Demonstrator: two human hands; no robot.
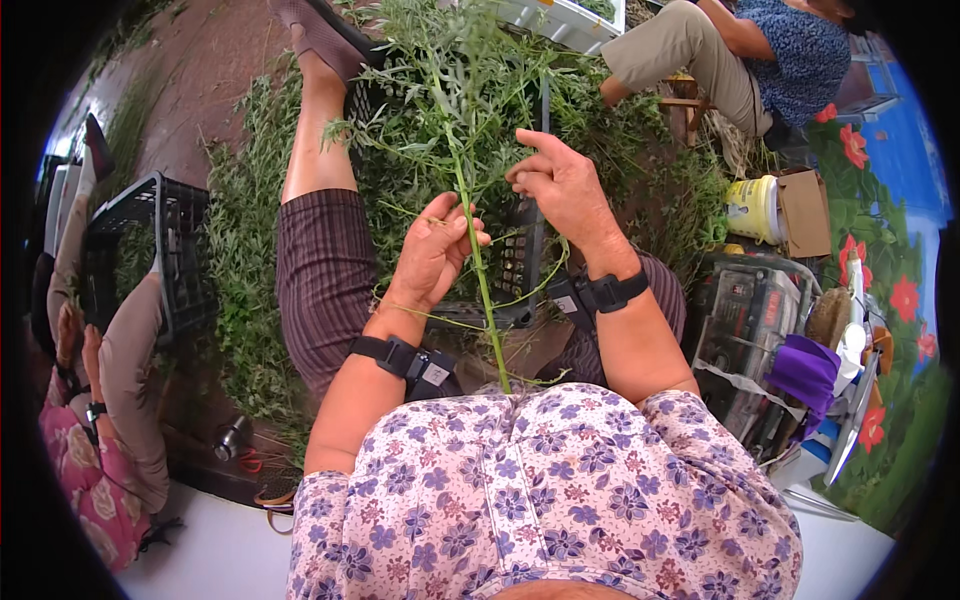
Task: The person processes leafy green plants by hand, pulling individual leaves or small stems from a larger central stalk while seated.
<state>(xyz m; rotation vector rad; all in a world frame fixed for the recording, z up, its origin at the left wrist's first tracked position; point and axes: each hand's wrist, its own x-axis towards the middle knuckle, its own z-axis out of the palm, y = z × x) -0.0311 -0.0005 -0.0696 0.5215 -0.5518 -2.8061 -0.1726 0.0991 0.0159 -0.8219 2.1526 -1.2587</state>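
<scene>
A long green leafy plant stalk [478, 259] stands before my chest, its bare lower end near my shirt and its leafy top pointing away from me. My left hand [442, 244] has its thumb and fingers closed around the stalk at mid-length. To the right of the stalk, my right hand [559, 180] is raised with its fingers parted and bent, apparently holding nothing. Between my legs sits a black plastic crate [534, 255], with cut leafy stems [420, 172] in and over it. Thin side shoots hang off the lower stalk.
Piled greenery [244, 300] lies left of my leg, beside another black crate [184, 255] and a seated person's legs. Another person sits on a wooden stool [686, 105] at upper right. A yellow bucket [752, 210], a cardboard piece [804, 214] and a purple cloth [802, 375] are at right.
</scene>
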